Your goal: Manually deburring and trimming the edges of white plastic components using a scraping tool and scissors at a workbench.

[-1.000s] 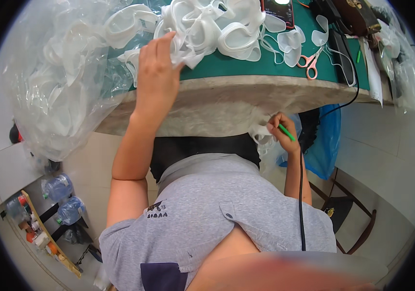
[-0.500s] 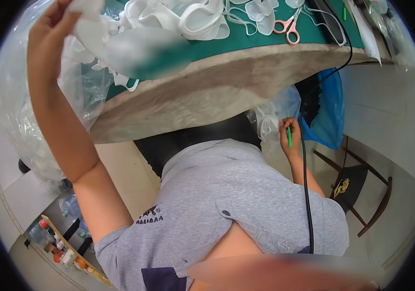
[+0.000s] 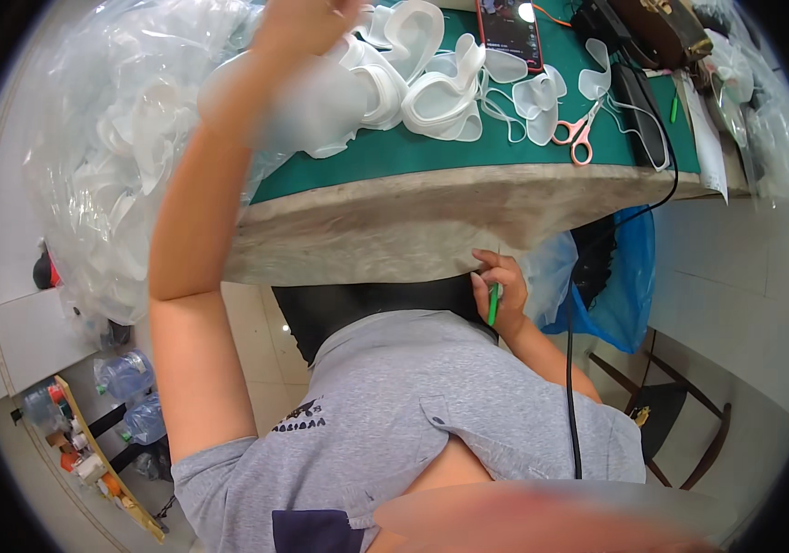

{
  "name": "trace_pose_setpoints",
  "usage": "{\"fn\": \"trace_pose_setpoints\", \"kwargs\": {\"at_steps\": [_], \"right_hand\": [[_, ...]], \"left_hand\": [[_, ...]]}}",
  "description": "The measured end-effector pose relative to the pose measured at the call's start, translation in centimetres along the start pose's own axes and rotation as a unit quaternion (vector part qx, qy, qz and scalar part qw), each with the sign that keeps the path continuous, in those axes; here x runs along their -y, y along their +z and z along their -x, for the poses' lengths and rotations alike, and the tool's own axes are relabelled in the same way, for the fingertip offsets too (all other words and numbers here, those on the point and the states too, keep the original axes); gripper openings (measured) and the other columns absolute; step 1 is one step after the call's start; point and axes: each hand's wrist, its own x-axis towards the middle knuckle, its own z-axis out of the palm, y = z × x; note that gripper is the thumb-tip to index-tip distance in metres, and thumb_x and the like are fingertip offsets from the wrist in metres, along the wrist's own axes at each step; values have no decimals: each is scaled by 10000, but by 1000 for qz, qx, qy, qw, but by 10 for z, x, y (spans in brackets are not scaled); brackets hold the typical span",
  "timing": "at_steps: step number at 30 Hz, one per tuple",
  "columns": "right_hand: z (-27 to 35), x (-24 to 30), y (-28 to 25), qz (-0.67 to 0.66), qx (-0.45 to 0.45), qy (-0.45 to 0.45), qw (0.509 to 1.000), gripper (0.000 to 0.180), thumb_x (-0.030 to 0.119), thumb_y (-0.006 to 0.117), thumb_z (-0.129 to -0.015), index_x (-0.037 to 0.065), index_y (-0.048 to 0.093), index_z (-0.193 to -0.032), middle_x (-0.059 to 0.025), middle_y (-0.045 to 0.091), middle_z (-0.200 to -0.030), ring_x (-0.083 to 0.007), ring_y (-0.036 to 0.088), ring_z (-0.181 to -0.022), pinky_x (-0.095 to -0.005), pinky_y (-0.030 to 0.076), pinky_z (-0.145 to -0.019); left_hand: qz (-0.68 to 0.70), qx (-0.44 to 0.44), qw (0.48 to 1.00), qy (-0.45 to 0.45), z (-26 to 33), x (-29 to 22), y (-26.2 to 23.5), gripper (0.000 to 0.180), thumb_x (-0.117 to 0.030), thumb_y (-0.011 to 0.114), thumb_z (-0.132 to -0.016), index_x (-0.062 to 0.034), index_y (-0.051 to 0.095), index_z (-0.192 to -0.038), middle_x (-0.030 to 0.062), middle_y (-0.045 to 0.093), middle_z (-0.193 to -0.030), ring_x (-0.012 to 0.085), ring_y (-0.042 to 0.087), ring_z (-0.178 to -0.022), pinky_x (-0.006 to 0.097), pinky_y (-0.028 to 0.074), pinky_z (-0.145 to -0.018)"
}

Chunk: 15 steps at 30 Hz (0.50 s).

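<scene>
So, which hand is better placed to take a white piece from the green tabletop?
Left, probably: the left hand is up by the white pieces, though its grip is unclear. The right hand is farther from them, holding a slim green tool.

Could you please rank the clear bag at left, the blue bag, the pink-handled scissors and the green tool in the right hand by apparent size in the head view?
1. Clear bag
2. Blue bag
3. Pink-handled scissors
4. Green tool, partly covered by the right hand
</scene>
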Motion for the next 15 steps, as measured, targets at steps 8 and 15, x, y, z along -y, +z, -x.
{"fn": "trace_pose_setpoints", "kwargs": {"at_steps": [8,15], "right_hand": [[-127,38,36,-80,-136,-194,968,267,-3,606,-855,63,381,-981,-280,596,-1120,-215,581,-814,-292,497,-699],[-188,53,20,-309,-172,-25,935,423,275,397,-1024,-49,507,-1274,-108,620,-1079,-108,513,-839,-266,424,-813]], "left_hand": [[-169,-72,983,18,-20,-7,92,538,-521,615,-820,12,621,-897,178,669,-880,359,650,-899,405,527,-764],[527,-95,845,14,40,-6,39,331,-171,662,-859,16,571,-1117,122,662,-1017,219,655,-942,330,520,-828]]}}
